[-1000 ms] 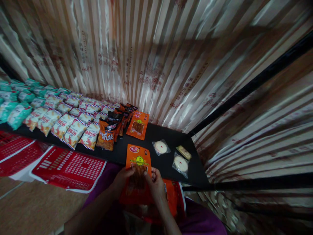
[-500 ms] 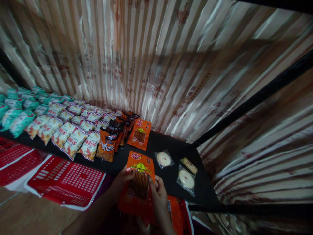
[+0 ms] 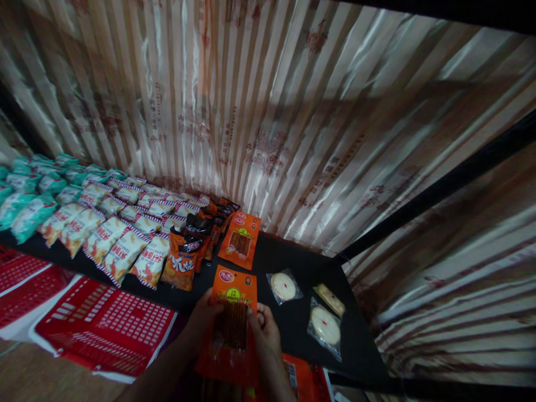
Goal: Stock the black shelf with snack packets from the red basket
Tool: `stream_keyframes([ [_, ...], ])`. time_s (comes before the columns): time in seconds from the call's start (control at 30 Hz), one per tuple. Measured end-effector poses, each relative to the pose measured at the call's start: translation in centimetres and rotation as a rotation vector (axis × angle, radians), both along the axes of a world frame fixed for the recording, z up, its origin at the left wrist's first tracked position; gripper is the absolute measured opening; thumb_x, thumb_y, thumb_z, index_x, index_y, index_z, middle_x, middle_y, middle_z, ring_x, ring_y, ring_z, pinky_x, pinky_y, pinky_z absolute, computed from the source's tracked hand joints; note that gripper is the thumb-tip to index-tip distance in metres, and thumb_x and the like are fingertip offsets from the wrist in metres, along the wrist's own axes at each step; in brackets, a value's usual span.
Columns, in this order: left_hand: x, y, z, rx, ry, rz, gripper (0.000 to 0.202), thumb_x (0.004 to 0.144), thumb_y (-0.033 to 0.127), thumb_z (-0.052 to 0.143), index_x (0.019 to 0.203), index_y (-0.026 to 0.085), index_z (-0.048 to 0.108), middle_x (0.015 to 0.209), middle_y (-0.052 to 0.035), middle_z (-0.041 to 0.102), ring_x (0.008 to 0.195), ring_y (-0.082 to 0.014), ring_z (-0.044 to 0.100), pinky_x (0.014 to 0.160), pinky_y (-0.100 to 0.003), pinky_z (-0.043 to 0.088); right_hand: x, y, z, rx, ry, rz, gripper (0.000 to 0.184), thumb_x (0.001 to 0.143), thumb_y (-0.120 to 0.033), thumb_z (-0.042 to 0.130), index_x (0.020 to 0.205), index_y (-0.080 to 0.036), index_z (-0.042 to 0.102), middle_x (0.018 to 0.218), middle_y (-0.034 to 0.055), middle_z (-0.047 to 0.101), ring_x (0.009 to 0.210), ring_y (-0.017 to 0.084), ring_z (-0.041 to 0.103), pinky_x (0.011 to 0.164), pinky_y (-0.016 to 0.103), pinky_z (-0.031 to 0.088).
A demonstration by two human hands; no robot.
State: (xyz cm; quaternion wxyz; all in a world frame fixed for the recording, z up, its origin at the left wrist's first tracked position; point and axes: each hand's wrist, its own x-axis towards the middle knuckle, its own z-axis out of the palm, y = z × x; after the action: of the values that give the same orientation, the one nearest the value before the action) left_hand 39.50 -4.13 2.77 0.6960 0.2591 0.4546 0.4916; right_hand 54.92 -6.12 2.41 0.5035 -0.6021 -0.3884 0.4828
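Both of my hands hold an orange snack packet (image 3: pixel 232 312) upright over the near edge of a black shelf (image 3: pixel 293 324). My left hand (image 3: pixel 205 318) grips its left side, fingers curled. On the packet's right side my right hand (image 3: pixel 263 329) is closed, thumb on the front. A second orange packet (image 3: pixel 240 239) of the same kind lies flat on the shelf just beyond. More orange packaging (image 3: pixel 304 382) sits below my right wrist.
Rows of snack bags (image 3: pixel 121 245) and dark orange bags (image 3: pixel 184 259) fill the shelf's left part, green bags (image 3: pixel 25 195) farther left. Two round clear-wrapped cakes (image 3: pixel 285 286) (image 3: pixel 324 326) and a small yellow bar (image 3: pixel 330 298) lie to the right. Red baskets (image 3: pixel 104 329) sit below. Striped curtain (image 3: pixel 268 111) behind.
The view has tilted up and shifted slightly. My hands keep hold of the orange packet, which has moved a little forward toward the shelf.
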Motion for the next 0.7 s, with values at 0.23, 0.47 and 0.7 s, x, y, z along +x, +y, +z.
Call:
stream_keyframes([
  [0.23, -0.9, 1.9, 0.6, 0.072, 0.549, -0.001, 0.017, 0.061, 0.022, 0.053, 0.078, 0.019, 0.057, 0.073, -0.0008, 0.067, 0.074, -0.0196, 0.063, 0.068, -0.028, 0.049, -0.5, -0.7, -0.7, 0.011, -0.116, -0.033, 0.054, 0.07, -0.045, 0.061, 0.114, -0.015, 0.051, 0.067, -0.0011, 0.062, 0.056, 0.013, 0.054, 0.053, 0.023, 0.045],
  [0.47, -0.2, 4.3, 1.3, 0.095, 0.582, 0.05, 0.029, 0.068, 0.017, 0.055, 0.097, 0.017, 0.057, 0.089, -0.0043, 0.07, 0.083, -0.0181, 0.065, 0.074, -0.025, 0.05, 0.0, 0.5, -0.3, 0.205, -0.39, -0.025, 0.031, 0.078, -0.04, 0.053, 0.095, -0.019, 0.067, 0.08, 0.0048, 0.065, 0.067, 0.015, 0.059, 0.062, 0.025, 0.049],
  [0.7, 0.5, 6.2, -0.1, 0.022, 0.711, 0.061, 0.05, 0.076, 0.021, 0.057, 0.124, 0.019, 0.044, 0.1, -0.0049, 0.068, 0.081, -0.0163, 0.066, 0.072, -0.027, 0.052, 0.6, 3.5, -0.7, 0.23, -0.455, -0.003, 0.028, 0.077, -0.03, 0.051, 0.096, -0.018, 0.068, 0.093, 0.0084, 0.065, 0.08, 0.018, 0.062, 0.072, 0.028, 0.051],
])
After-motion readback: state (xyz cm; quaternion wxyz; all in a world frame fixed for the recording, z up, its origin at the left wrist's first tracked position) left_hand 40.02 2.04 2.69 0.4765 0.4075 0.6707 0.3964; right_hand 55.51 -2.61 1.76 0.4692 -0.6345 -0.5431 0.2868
